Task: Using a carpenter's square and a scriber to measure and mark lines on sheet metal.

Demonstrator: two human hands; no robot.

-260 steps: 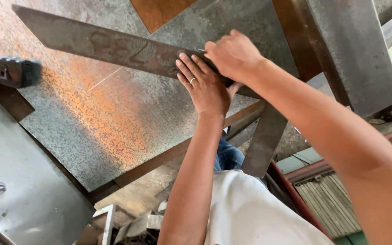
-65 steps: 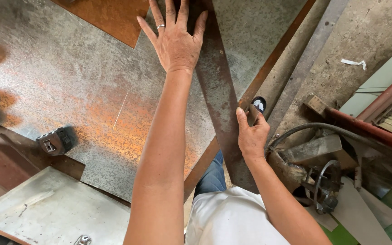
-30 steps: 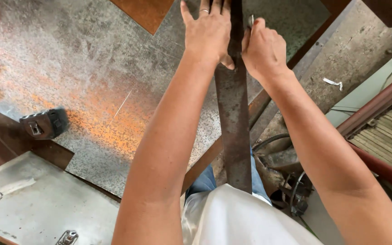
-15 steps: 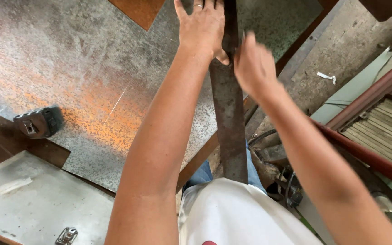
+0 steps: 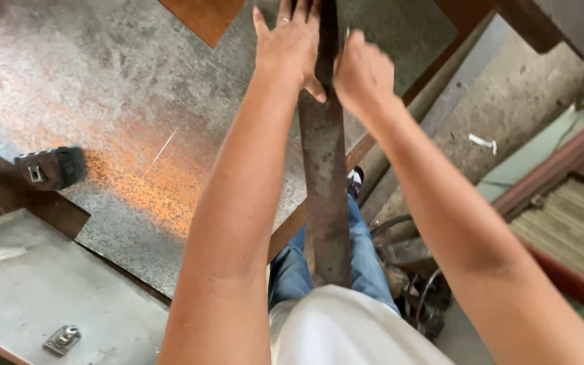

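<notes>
Two hands clasp one long, rusty flat steel bar: left hand and right hand, grips closed on its far end, over the speckled galvanised bench.

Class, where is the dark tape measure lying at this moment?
In the head view, the tape measure lies far left on the rust-speckled metal sheet, well left of the left hand.

Both hands, left and right, grip a rusty metal strip over a galvanized sheet
</notes>
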